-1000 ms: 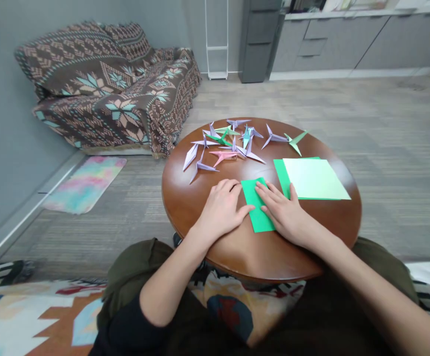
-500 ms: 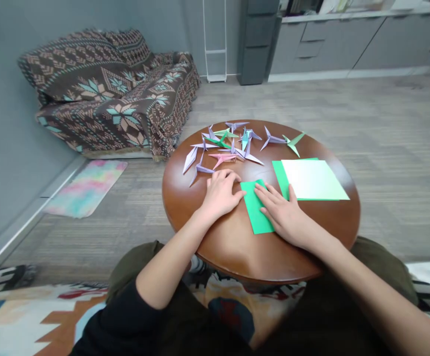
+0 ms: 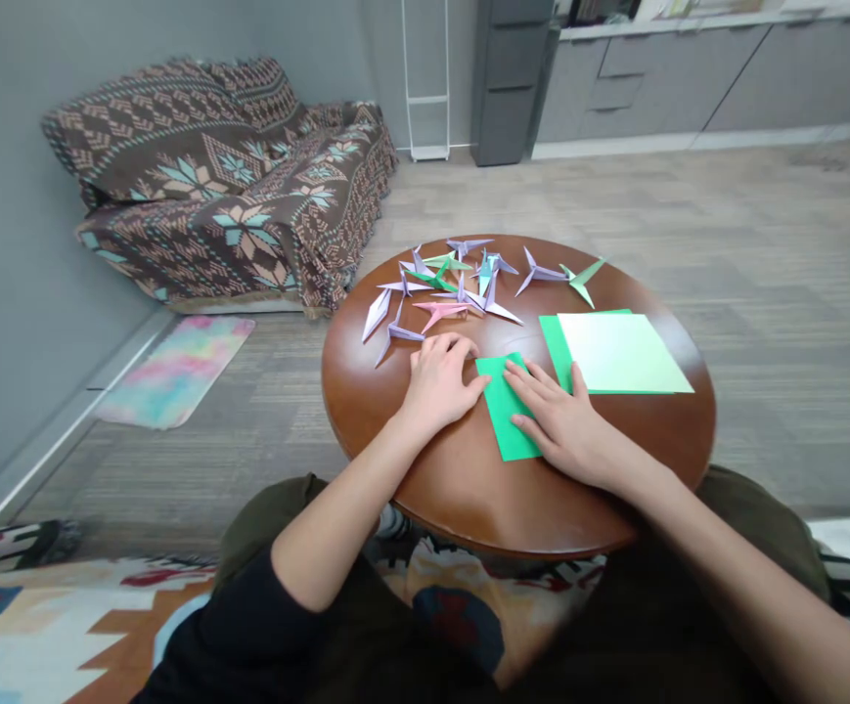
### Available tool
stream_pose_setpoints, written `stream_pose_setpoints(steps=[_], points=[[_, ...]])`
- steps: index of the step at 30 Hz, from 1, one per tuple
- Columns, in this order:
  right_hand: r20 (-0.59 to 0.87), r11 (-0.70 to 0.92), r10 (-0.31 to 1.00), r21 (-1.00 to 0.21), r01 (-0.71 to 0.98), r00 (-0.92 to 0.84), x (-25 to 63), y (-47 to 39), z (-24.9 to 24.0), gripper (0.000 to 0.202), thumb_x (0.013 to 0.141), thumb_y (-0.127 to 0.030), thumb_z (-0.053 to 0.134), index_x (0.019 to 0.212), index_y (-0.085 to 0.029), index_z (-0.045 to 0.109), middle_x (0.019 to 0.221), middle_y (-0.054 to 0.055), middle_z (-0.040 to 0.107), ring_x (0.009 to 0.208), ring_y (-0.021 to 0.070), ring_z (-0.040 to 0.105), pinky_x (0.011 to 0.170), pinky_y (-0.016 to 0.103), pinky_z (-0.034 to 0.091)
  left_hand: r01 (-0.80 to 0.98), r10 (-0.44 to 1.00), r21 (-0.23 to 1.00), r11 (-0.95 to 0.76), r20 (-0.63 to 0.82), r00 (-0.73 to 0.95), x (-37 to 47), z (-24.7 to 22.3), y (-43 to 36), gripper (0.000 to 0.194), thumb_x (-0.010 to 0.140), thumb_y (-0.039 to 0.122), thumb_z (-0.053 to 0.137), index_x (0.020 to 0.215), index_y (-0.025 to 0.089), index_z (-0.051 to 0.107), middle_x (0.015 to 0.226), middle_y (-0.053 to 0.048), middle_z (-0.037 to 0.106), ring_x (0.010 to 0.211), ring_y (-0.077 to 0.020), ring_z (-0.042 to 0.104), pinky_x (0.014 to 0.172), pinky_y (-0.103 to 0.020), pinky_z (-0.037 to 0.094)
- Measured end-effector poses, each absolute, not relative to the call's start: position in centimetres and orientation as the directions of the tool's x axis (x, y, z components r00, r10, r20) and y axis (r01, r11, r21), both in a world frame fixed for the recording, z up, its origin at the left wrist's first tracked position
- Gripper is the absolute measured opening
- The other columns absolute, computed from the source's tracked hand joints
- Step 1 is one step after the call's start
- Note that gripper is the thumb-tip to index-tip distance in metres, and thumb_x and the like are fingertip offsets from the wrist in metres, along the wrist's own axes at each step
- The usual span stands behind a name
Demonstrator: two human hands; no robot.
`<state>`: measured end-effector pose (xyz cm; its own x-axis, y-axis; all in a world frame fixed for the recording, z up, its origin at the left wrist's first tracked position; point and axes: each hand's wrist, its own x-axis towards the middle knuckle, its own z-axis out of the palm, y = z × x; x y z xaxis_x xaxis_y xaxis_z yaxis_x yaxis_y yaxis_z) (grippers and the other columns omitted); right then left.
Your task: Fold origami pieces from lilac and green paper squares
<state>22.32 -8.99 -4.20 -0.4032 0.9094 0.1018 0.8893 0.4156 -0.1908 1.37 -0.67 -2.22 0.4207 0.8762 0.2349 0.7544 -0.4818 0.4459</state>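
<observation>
A folded sheet of green paper (image 3: pixel 502 416) lies flat near the middle of the round table, its long side running toward me. My right hand (image 3: pixel 567 425) rests on its right part with fingers stretched out and pressed flat, covering that edge. On the other side, my left hand (image 3: pixel 443 383) lies on the tabletop with fingers loosely bent. Its thumb reaches the paper's left edge, and nothing is gripped in it. Just beyond the left hand are folded paper cranes, among them a pink one (image 3: pixel 443 313) and a lilac one (image 3: pixel 397 333).
Right of the hands lies a stack of square paper, a pale sheet (image 3: pixel 622 352) over green sheets (image 3: pixel 555 342). Several more cranes (image 3: pixel 487 279) spread along the far side of the brown table (image 3: pixel 461 504). A covered sofa (image 3: pixel 234 186) stands beyond at left.
</observation>
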Motion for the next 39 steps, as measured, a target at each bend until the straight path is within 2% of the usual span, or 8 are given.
stream_pose_setpoints(steps=[6,13,15,19,26,29,35,39], points=[[0.09,0.415,0.91,-0.203,0.887,-0.405,22.3,-9.1,-3.9,0.063,0.111,-0.044,0.031,0.166,-0.014,0.032,0.172,0.019,0.032,0.162,0.0386,0.024,0.12,0.081,0.013,0.741,0.847,0.412,-0.53,0.295,0.441,1.2,-2.6,-1.1,0.022,0.091,0.037,0.073,0.106,0.021,0.075,0.135,-0.01,0.07,0.131,-0.0311,0.059,0.11,-0.051,0.048],[0.087,0.41,0.912,-0.209,0.888,-0.401,22.3,-9.1,-4.0,0.064,0.111,-0.044,0.032,0.167,-0.013,0.032,0.172,0.019,0.031,0.162,0.0381,0.025,0.12,0.081,0.013,0.672,0.715,0.246,-0.699,0.275,0.643,1.3,-1.9,-2.6,0.031,0.099,0.024,0.055,0.124,0.019,0.073,0.146,-0.012,0.065,0.14,-0.0313,0.053,0.116,-0.054,0.044],[0.098,0.416,0.909,-0.212,0.884,-0.405,22.3,-9.1,-4.0,0.064,0.111,-0.044,0.031,0.168,-0.016,0.029,0.172,0.019,0.031,0.162,0.0382,0.025,0.12,0.081,0.014,0.63,0.682,0.263,-0.73,0.224,0.696,1.0,-1.7,-3.0,0.038,0.1,0.03,0.056,0.134,0.02,0.068,0.145,-0.012,0.066,0.14,-0.0307,0.054,0.121,-0.058,0.038],[0.085,0.422,0.906,-0.216,0.88,-0.414,22.1,-9.2,-3.7,0.067,0.111,-0.047,0.031,0.169,-0.015,0.027,0.173,0.019,0.029,0.162,0.0387,0.022,0.12,0.082,0.014,0.613,0.676,0.308,-0.727,0.167,0.718,0.3,-1.6,-3.6,0.066,0.095,0.049,0.064,0.152,0.016,0.053,0.16,-0.015,0.053,0.152,-0.0332,0.043,0.129,-0.062,0.024],[0.04,0.438,0.896,-0.23,0.869,-0.442,22.5,-9.2,-3.3,0.078,0.108,-0.058,0.036,0.17,-0.012,0.021,0.174,0.02,0.022,0.163,0.0393,0.017,0.122,0.08,0.008,0.601,0.652,0.316,-0.734,0.078,0.755,-0.3,-1.2,-3.7,0.083,0.093,0.06,0.062,0.161,0.016,0.04,0.172,-0.015,0.035,0.161,-0.034,0.03,0.133,-0.058,0.015],[0.024,0.451,0.889,-0.221,0.865,-0.457,22.8,-9.1,-3.2,0.084,0.106,-0.06,0.038,0.169,-0.008,0.019,0.174,0.021,0.019,0.164,0.0391,0.015,0.123,0.079,0.008,0.602,0.648,0.315,-0.733,0.057,0.759,-0.3,-1.1,-3.7,0.089,0.091,0.061,0.065,0.162,0.015,0.038,0.173,-0.016,0.033,0.162,-0.034,0.027,0.133,-0.058,0.014],[0.029,0.451,0.892,-0.134,0.883,-0.451,22.3,-9.5,-3.1,0.071,0.109,-0.046,0.034,0.168,-0.009,0.024,0.174,0.021,0.023,0.163,0.0404,0.021,0.12,0.082,0.01,0.625,0.673,0.315,-0.714,0.063,0.737,-0.2,-1.2,-4.0,0.091,0.087,0.058,0.069,0.161,0.016,0.039,0.173,-0.015,0.032,0.162,-0.0325,0.027,0.134,-0.056,0.013],[0.045,0.426,0.904,-0.032,0.904,-0.425,21.2,-9.9,-2.4,0.066,0.108,-0.039,0.032,0.162,-0.001,0.036,0.171,0.024,0.028,0.162,0.0412,0.023,0.121,0.082,0.002,0.626,0.672,0.309,-0.716,0.063,0.738,-0.1,-1.2,-3.9,0.092,0.086,0.06,0.068,0.161,0.016,0.039,0.173,-0.017,0.032,0.162,-0.0331,0.028,0.133,-0.055,0.013]])
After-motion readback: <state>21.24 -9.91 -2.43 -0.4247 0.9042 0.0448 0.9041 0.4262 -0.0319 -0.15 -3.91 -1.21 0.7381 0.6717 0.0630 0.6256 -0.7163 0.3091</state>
